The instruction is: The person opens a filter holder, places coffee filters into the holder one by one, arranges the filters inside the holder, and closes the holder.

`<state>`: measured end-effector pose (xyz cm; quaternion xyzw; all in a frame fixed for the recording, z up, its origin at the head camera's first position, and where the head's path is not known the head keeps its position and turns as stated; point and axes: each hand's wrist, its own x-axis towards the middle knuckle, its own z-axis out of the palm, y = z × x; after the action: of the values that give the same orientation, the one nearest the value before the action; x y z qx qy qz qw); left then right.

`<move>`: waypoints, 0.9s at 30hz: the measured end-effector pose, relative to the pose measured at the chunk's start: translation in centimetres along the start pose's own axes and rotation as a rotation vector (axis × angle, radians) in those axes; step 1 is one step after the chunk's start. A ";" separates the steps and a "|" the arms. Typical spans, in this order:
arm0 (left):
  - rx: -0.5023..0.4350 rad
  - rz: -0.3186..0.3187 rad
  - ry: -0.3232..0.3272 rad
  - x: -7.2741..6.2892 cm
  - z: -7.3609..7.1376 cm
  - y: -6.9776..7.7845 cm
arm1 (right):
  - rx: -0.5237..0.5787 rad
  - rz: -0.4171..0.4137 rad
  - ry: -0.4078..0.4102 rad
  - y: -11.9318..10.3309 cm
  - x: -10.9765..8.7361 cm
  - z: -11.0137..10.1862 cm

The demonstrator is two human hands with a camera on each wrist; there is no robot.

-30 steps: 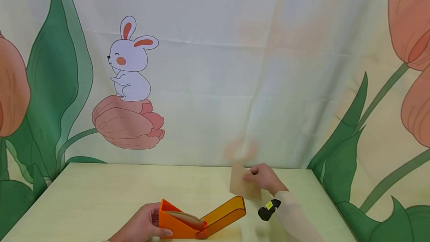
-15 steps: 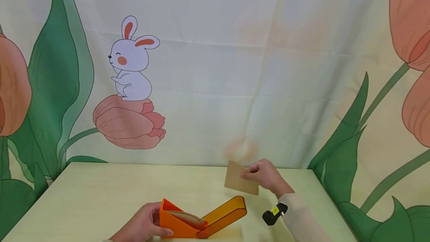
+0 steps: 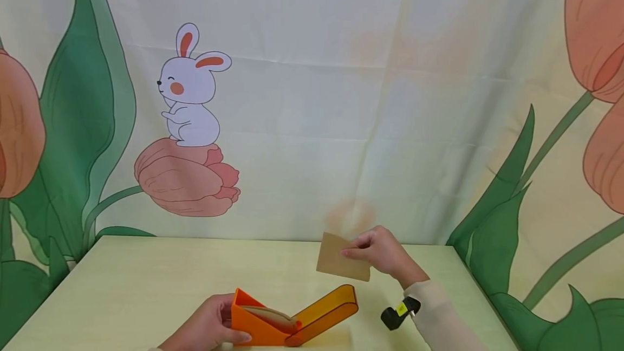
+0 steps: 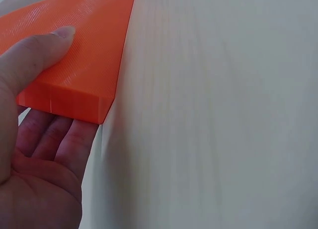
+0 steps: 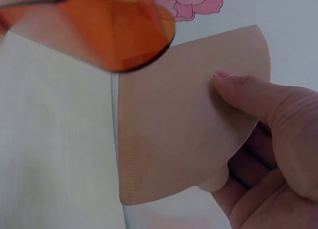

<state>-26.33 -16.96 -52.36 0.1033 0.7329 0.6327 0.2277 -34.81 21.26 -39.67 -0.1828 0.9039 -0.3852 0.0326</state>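
Note:
My left hand point(image 3: 201, 323) grips the back end of an orange coffee filter holder point(image 3: 258, 331), thumb on its near side and fingers behind. Its see-through amber lid point(image 3: 327, 312) is swung out to the right, and brown filters point(image 3: 269, 316) show inside the body. Between thumb and fingers, my right hand point(image 3: 385, 253) pinches a brown paper coffee filter point(image 3: 336, 260), raised beyond the lid. Seen from the right wrist, this paper filter point(image 5: 184, 119) is cone-shaped with a crimped seam, and a rounded edge peeks out below it. The lid point(image 5: 124, 35) overlaps its upper left corner there.
A pale wooden table point(image 3: 161, 280) lies under both hands. Behind it hangs a curtain point(image 3: 292, 123) printed with a rabbit and tulips. A black wrist camera point(image 3: 401, 312) juts from the right sleeve.
My right hand has shifted left and slightly up with the coffee filter, which has come closer to the open lid. My left hand and the filter holder stay nearly still.

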 end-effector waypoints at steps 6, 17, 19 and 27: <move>0.005 0.004 0.001 0.1 0.0 0.0 | -0.007 -0.082 -0.030 -2.1 -0.6 -0.2; 0.003 -0.009 0.012 0.1 -0.1 -0.2 | 0.037 -0.165 -0.086 -5.3 -1.4 0.8; 0.000 -0.008 0.014 0.2 0.0 -0.2 | 0.050 -0.176 -0.095 -5.8 -1.5 1.1; -0.004 -0.017 0.019 0.2 0.1 -0.2 | 0.097 -0.221 -0.131 -6.8 -1.6 2.4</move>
<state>-26.40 -16.79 -52.60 0.0909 0.7346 0.6332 0.2263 -30.76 15.90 -36.68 -0.3042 0.8545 -0.4171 0.0580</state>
